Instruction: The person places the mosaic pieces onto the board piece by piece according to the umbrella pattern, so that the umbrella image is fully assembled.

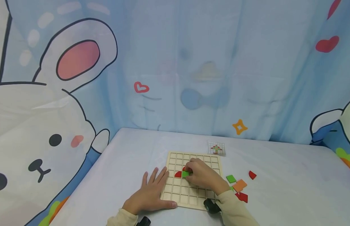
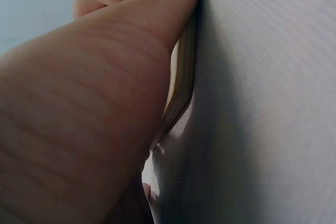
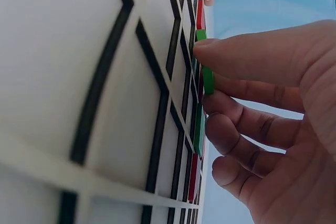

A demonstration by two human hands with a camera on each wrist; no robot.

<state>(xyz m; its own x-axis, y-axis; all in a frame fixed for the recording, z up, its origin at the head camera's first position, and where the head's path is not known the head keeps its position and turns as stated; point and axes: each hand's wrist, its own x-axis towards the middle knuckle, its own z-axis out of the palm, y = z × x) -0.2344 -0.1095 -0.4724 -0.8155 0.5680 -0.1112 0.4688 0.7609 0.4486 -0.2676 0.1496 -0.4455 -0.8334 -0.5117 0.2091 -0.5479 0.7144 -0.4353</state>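
On the table lies a light wooden grid board (image 1: 180,199). My left hand (image 1: 152,191) rests flat with spread fingers at its left edge, the thumb along the front edge. Over the middle of the grid, my right hand (image 1: 204,175) pinches a green square tile (image 3: 208,80) between thumb and fingers, tilted at the board. Beside it a red quarter-round tile (image 1: 178,174) sits in the grid, with more red just behind. In the right wrist view, another green tile (image 3: 199,129) and a red tile (image 3: 193,177) lie in the grid below the fingers.
Right of the board lie loose pieces: a green tile (image 1: 231,179), orange tiles (image 1: 239,185), red pieces (image 1: 242,197) and a lone red quarter-round (image 1: 252,174). Behind the board is a small card (image 1: 216,148) with a coloured grid pattern. A printed blue curtain (image 1: 169,103) hangs behind the table.
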